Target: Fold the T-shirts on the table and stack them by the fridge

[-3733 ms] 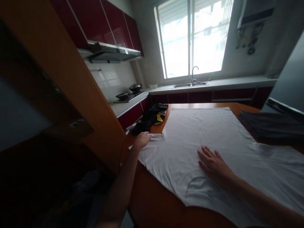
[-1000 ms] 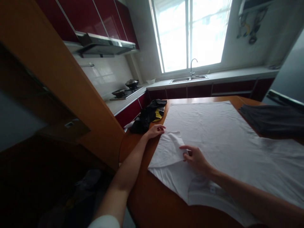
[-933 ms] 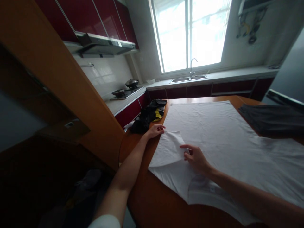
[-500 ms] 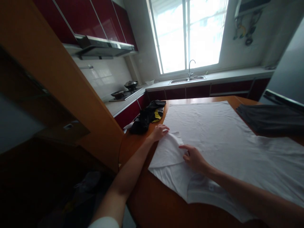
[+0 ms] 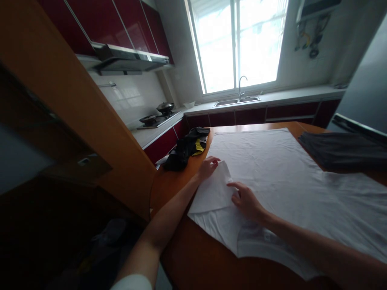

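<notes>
Left hand (image 5: 207,167): fingers curled, narrow, at the upper edge of the folded-in sleeve (image 5: 215,191); can't tell if pinching. Right hand (image 5: 246,201): index out, others curled, on the sleeve's inner edge, grip unclear. White shirt (image 5: 266,161) lies spread on the wooden table (image 5: 181,249), between dark clothes (image 5: 186,149) and folded gray fabric (image 5: 341,149).

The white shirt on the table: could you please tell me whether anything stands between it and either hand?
Nothing visible does. The left hand and right hand are both at the folded-over sleeve of the white shirt. The black clothes and grey cloth lie off to the sides.
</notes>
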Tool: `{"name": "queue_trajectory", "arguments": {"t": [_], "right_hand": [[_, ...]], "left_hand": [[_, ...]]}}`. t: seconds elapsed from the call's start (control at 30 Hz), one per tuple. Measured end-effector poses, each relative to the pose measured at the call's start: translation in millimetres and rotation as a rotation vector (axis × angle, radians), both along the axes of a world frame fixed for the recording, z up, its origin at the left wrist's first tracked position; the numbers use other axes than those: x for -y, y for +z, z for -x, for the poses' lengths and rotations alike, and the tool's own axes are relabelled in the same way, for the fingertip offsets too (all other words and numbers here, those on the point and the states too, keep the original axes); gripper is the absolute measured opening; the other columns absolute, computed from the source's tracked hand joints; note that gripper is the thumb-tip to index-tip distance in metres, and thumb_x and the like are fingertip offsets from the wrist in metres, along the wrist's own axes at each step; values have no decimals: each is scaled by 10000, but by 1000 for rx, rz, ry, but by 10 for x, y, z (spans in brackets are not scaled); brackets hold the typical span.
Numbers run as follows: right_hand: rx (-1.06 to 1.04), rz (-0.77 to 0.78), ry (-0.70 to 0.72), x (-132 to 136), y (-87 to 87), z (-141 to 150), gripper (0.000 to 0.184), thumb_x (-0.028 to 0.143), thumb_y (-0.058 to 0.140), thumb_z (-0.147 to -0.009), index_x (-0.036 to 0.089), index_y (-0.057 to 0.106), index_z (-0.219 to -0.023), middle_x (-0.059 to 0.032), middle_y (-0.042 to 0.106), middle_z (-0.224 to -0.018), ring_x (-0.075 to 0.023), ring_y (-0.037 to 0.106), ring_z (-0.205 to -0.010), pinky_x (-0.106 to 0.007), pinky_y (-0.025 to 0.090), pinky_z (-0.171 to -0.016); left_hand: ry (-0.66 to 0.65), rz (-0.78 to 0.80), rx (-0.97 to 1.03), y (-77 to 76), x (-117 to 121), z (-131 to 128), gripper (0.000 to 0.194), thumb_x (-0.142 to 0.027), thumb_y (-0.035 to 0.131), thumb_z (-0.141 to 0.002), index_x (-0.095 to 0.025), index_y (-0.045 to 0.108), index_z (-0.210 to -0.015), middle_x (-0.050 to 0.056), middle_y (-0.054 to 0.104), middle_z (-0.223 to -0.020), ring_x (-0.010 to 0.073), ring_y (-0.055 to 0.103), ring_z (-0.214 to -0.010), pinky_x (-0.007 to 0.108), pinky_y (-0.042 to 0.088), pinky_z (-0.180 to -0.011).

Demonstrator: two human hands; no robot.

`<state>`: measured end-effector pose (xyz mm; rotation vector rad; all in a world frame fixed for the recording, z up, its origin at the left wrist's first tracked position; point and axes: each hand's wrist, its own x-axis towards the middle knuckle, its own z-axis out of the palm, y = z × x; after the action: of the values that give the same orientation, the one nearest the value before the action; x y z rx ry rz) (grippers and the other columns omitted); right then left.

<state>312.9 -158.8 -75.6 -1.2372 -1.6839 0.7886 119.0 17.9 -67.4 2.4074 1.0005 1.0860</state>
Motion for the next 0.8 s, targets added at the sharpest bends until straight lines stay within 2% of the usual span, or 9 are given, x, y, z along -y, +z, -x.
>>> {"name": "queue_trajectory", "arguments": {"t": [0.1, 0.2, 0.33, 0.43, 0.53, 0.63, 0.8], "right_hand": [[33, -38, -50, 9, -25, -2, 562, 53, 501, -704, 172, 645, -1234, -85, 690, -1165, -181, 647, -870, -329, 526, -847], [129, -77, -111, 51, -16, -12, 593, 60, 504, -743, 165, 581, -1322, -119, 632, -1236, -213, 641, -1012, -351, 530, -898], [328, -215, -165, 123, 89, -33, 563, 110, 505, -827, 169, 543, -1386, -159, 505, -1407, -268, 576, -1173, -429, 500, -1006], [422, -309, -39, 148, 143, -30, 468, 146, 473, -897, 189, 597, -1346, -138, 507, -1459, -279, 485, -1312, -459, 426, -1108], [545, -292, 149, 164, 116, -12, 476, 242, 454, -965, 169, 548, -1426, -140, 413, -1576, -290, 348, -1458, -507, 307, -1193], [665, -214, 273, 187, 64, -5, 566, 387, 422, -1013, 127, 442, -1515, -164, 320, -1626, -304, 226, -1526, -550, 194, -1228], [701, -145, 305, 211, 69, -19, 599, 451, 361, -1041, 130, 395, -1546, -176, 291, -1634, -295, 214, -1532, -536, 177, -1231]], "left_hand": [[22, -83, -27, -2, -8, 2, 170, -145, 650, -869, -193, 727, -1012, 53, 684, -936, 201, 655, -914, 354, 544, -874], [19, -140, -112, 25, -25, 50, 200, -149, 685, -852, -192, 728, -1042, 73, 696, -1024, 238, 653, -1014, 409, 511, -967], [7, -127, -127, 120, 21, 93, 219, -147, 559, -933, -189, 734, -1058, 82, 714, -1058, 224, 666, -1035, 388, 515, -976], [-107, -56, -203, 115, 116, 38, 298, -195, 467, -996, -190, 730, -1138, 102, 711, -1201, 222, 646, -1165, 386, 482, -1051], [-201, 34, -421, 16, 217, -46, 388, -296, 455, -1027, -218, 612, -1373, 102, 544, -1488, 255, 411, -1449, 448, 341, -1184], [-188, 91, -600, -66, 278, -87, 513, -426, 469, -1027, -262, 455, -1513, 91, 335, -1625, 298, 204, -1535, 531, 216, -1223], [-154, 66, -606, -36, 259, -62, 524, -455, 383, -1055, -286, 387, -1551, 86, 276, -1648, 284, 164, -1546, 547, 187, -1223]]}}
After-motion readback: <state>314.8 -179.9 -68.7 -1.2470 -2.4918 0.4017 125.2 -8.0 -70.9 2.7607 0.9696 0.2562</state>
